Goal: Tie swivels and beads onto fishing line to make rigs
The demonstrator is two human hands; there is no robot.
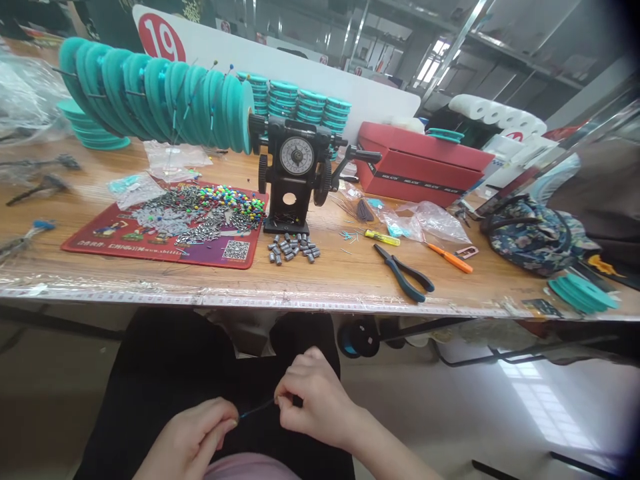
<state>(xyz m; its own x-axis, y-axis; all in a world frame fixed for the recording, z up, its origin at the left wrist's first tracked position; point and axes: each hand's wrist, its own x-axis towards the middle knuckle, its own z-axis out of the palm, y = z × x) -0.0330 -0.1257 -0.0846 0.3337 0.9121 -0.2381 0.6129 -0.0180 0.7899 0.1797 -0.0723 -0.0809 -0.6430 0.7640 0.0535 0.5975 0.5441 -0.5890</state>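
Above my lap, below the table's front edge, my left hand (196, 433) is closed, thumb and fingers pinched together. My right hand (314, 399) is also closed in a pinch, a short way to the right. A thin, dark bluish fishing line (256, 409) runs between the fingertips of both hands. Its ends are hidden in the fingers. On the table stands a black line-winding machine (297, 157) with a round dial and a side crank. A row of teal foam spools (170, 100) sits on its shaft, with lines and small coloured beads on some of them.
A red mat (105, 230) bears swivels and coloured beads (230, 200). Grey cylindrical sinkers (293, 248) lie by the machine's base. Further right are pliers (405, 273), a yellow-handled tool (383, 237), an orange screwdriver (450, 257), a red box (420, 163) and a floral bag (535, 233).
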